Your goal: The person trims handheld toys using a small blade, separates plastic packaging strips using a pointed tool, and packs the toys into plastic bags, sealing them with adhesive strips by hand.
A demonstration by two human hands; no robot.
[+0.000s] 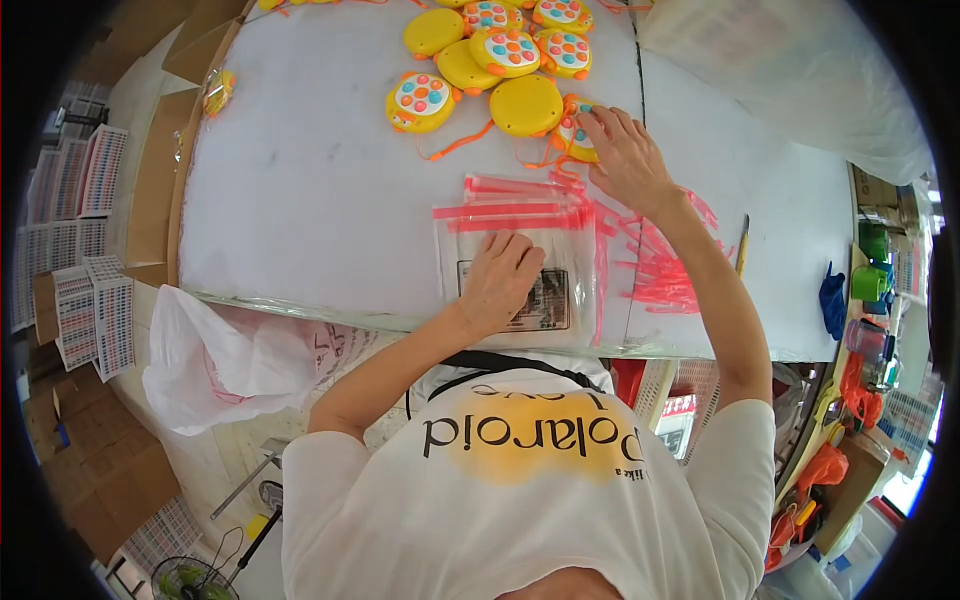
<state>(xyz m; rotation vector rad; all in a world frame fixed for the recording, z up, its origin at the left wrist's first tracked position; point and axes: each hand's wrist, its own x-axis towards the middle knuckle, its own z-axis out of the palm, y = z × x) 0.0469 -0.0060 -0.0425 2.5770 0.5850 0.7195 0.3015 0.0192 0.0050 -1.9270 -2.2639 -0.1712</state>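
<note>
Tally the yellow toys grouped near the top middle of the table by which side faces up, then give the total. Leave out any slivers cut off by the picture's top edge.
Coloured-button side up: 6
Plain yellow back up: 3
Total: 9

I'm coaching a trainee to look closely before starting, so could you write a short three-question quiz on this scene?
1. True or false: the left hand rests on clear plastic bags with pink-red top strips.

2. Fill in: in the picture, the slim yellow tool lies to the ____ of the loose pink strips.

3. The right hand touches: A) the slim yellow tool; B) a round yellow toy with coloured buttons; C) the loose pink strips.

Key: 1 true; 2 right; 3 B.
</note>
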